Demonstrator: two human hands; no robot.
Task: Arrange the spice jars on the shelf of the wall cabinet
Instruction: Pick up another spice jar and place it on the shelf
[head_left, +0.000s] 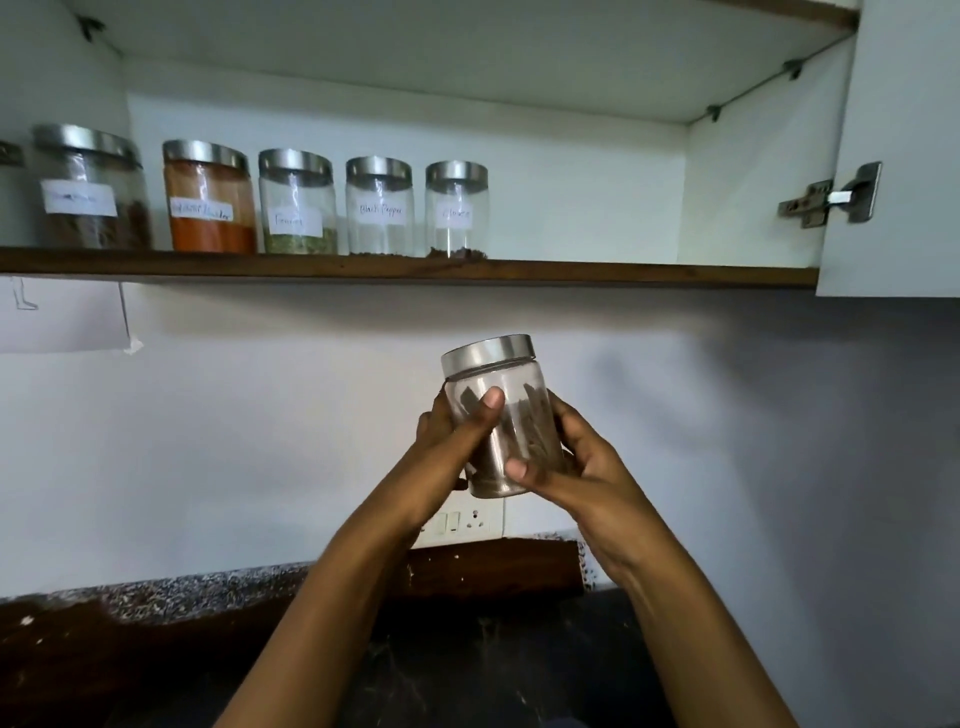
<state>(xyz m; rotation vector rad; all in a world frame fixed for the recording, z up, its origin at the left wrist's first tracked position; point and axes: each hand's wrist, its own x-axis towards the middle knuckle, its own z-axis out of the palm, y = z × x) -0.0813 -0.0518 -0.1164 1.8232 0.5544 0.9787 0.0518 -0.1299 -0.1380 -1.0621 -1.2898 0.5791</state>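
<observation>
I hold a clear glass jar (506, 415) with a steel lid and brown bark sticks inside, tilted slightly, below the shelf. My left hand (454, 441) grips its left side with the thumb across the front. My right hand (569, 467) grips its right side and base. On the wooden shelf (623, 274) of the wall cabinet stands a row of several steel-lidded labelled jars: a dark spice jar (91, 189), an orange powder jar (208, 200), a green herb jar (296, 205), a black pepper jar (379, 208) and a cloves jar (456, 210).
The shelf to the right of the cloves jar is bare up to the cabinet's side wall. The open cabinet door (893, 156) with its hinge (831, 200) hangs at the right. A wall socket (462, 522) and a dark countertop (156, 649) lie below. Paper (62, 317) is taped on the wall.
</observation>
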